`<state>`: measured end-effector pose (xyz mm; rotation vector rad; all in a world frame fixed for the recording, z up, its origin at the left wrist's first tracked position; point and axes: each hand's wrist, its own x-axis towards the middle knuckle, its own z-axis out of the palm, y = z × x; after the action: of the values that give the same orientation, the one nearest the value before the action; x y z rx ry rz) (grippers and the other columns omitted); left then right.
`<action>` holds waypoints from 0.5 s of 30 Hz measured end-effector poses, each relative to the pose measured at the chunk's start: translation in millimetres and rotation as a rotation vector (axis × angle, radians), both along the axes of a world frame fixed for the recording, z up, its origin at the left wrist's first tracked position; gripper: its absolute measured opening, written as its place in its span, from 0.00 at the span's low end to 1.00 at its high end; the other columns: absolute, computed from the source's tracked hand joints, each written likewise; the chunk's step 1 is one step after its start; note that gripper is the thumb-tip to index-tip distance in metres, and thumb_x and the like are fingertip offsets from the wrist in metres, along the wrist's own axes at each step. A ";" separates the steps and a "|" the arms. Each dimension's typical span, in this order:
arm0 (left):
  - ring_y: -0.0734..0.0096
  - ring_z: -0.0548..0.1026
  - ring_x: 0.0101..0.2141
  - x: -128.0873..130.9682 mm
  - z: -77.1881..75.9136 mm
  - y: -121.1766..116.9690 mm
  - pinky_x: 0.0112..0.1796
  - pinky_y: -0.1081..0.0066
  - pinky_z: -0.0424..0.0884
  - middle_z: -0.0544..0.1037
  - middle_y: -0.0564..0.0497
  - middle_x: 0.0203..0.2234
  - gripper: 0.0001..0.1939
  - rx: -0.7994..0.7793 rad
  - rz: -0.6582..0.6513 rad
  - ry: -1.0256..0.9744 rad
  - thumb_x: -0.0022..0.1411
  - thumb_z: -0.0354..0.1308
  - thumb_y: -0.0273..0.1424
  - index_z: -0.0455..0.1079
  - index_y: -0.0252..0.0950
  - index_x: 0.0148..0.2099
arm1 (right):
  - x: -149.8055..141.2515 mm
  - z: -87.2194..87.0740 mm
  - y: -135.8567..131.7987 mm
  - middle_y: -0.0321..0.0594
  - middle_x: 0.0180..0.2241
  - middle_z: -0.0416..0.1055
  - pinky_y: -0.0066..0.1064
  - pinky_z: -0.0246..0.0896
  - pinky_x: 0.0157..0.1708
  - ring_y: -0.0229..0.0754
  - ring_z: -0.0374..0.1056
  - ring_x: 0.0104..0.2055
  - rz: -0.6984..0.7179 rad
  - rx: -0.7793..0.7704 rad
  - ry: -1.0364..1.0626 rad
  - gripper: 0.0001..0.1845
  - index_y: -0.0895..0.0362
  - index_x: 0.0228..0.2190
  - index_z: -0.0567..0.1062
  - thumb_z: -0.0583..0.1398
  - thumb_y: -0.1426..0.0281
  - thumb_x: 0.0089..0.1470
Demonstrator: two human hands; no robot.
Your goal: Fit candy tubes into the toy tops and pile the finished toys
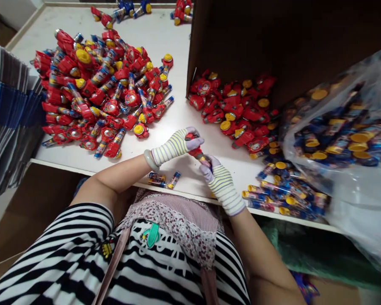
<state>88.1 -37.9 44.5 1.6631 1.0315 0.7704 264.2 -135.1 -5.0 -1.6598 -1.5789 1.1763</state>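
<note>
Over the white table, my left hand (178, 146), in a striped glove, is closed around a small red plastic toy piece (195, 151). My right hand (221, 184), gloved alike, pinches a small printed tube (205, 161) at the toy's lower end. Toy and tube line up and touch; fingers hide how they join. Near the table's front edge, below my left hand, lie a few loose printed tubes (174, 180). Beyond my right hand is a heap of red toy pieces with yellow parts (238, 110).
A large pile of red toys with tubes (98, 93) covers the table's left side. Yellow-capped tubes (285, 190) lie at right beside a clear plastic bag (346, 169) full of them. A dark box wall (241, 38) stands behind; stacked sheets (12, 110) are at far left.
</note>
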 end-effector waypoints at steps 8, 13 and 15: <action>0.76 0.71 0.27 -24.3 -16.7 -0.4 0.31 0.75 0.69 0.72 0.52 0.25 0.10 -0.165 -0.025 -0.021 0.64 0.58 0.34 0.68 0.32 0.34 | -26.5 0.4 4.1 0.34 0.20 0.63 0.31 0.57 0.23 0.38 0.57 0.20 0.187 -0.158 0.341 0.29 0.54 0.31 0.72 0.49 0.42 0.62; 0.68 0.75 0.41 -108.3 1.6 47.5 0.46 0.68 0.71 0.76 0.47 0.39 0.07 0.251 0.419 0.191 0.67 0.53 0.31 0.69 0.33 0.42 | -42.2 -20.4 26.7 0.54 0.45 0.74 0.48 0.69 0.44 0.53 0.72 0.44 0.238 0.128 0.043 0.38 0.59 0.56 0.69 0.53 0.43 0.58; 0.64 0.72 0.51 -157.0 27.4 79.6 0.54 0.64 0.67 0.74 0.45 0.47 0.09 0.468 0.779 0.372 0.70 0.52 0.32 0.68 0.34 0.48 | -55.7 -24.8 31.3 0.61 0.56 0.68 0.55 0.63 0.54 0.60 0.66 0.56 0.371 0.283 -0.156 0.41 0.62 0.61 0.65 0.58 0.48 0.55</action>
<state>-68.9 41.7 71.9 1.8284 1.9329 1.3070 208.5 -103.8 -29.7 -1.3379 -2.1106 0.9523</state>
